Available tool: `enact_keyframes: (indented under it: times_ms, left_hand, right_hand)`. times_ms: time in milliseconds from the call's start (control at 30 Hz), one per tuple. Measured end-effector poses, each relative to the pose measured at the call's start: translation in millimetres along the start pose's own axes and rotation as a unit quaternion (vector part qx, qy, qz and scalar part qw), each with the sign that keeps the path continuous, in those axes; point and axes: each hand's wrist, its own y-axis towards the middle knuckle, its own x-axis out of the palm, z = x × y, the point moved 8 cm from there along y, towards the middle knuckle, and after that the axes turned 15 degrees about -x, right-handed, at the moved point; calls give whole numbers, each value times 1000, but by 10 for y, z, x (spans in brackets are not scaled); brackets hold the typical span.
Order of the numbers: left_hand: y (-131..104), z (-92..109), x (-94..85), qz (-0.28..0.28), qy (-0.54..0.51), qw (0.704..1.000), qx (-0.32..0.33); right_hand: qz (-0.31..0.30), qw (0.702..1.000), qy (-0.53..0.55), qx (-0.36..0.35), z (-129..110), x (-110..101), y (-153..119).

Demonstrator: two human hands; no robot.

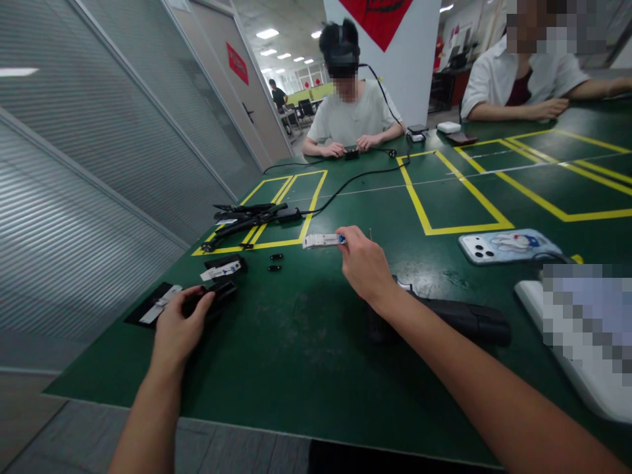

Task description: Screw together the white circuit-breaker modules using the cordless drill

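Observation:
My left hand (178, 326) is closed round a black object (226, 291) at the table's left side; its kind is unclear, as my fingers hide part of it. Between the thumb and fingers of my right hand (364, 264) is a white strip with a blue mark (318, 241), held low above the table. Close to my left hand lie a black piece with a white strip (157, 306) and a small black case with white and blue paper (222, 268). Two small black oval parts (276, 256) lie between my hands. Under my right forearm is a bulky black tool (467, 319), partly hidden.
A bundle of black rods (251, 218) with a cable lies at the back left of the green table (296, 355). To the right are a phone (513, 246) and a white device (543, 329). Two people sit across the table, one (350, 112) wearing a headset.

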Motion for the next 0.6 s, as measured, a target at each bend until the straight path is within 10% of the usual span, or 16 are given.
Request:
enact_keyframes:
  times_ms: [600]
  left_hand:
    - [-145,54,115,-175,-165,971,-13]
  right_hand:
    - [-55,998,-17,-23,-36,94,-8]
